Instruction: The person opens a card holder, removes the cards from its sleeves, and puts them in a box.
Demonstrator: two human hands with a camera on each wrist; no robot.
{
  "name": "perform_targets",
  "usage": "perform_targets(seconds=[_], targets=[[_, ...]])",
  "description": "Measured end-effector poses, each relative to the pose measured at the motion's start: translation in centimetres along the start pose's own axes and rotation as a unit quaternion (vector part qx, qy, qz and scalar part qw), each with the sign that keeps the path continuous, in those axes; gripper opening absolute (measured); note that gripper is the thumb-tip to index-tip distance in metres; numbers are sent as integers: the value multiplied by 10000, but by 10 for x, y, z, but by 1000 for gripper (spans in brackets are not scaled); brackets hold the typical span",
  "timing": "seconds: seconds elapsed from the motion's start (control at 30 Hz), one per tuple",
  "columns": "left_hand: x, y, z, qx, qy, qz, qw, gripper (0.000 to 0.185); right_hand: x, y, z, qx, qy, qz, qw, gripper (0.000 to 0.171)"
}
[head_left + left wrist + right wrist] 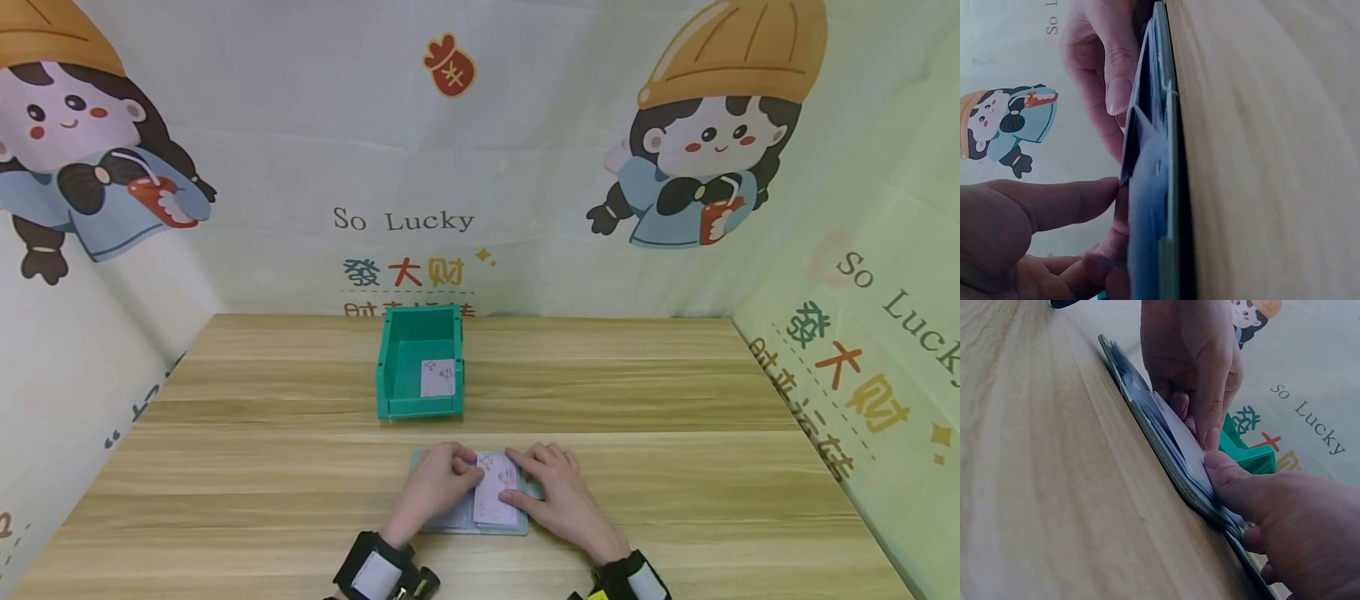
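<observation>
My left hand (435,487) and my right hand (558,492) are both resting on a flat grey-green card holder (450,521) that is lying open on the worktop (225,467) right in front of me. A pink card (497,492) is lying on it between my hands, with its long side pointing away from me toward the far wall. My left fingers (1054,200) are pinching its left edge, thumb on top. My right fingers (1235,487) are bent and are pressing down on its right edge. My hands are covering much of the holder, so I cannot see its pockets well. In the wrist views the card is showing only edge-on. Farther back, a green bin (420,362) is sitting on the worktop with its open side up. Another pale card (438,377) is lying flat inside it, by the near right corner.
</observation>
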State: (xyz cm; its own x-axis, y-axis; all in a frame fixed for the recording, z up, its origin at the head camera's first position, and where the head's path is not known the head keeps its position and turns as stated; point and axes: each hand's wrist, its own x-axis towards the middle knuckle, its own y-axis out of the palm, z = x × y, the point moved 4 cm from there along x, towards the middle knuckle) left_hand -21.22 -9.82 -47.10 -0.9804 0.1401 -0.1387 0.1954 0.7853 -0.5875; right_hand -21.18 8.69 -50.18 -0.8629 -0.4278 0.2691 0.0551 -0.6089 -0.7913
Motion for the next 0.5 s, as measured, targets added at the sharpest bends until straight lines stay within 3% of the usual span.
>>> perform_targets(seconds=[0.5], targets=[[3,-2,3,-60,111,188,9997,27,0,1,0,-92,-35,-43,9999,52]])
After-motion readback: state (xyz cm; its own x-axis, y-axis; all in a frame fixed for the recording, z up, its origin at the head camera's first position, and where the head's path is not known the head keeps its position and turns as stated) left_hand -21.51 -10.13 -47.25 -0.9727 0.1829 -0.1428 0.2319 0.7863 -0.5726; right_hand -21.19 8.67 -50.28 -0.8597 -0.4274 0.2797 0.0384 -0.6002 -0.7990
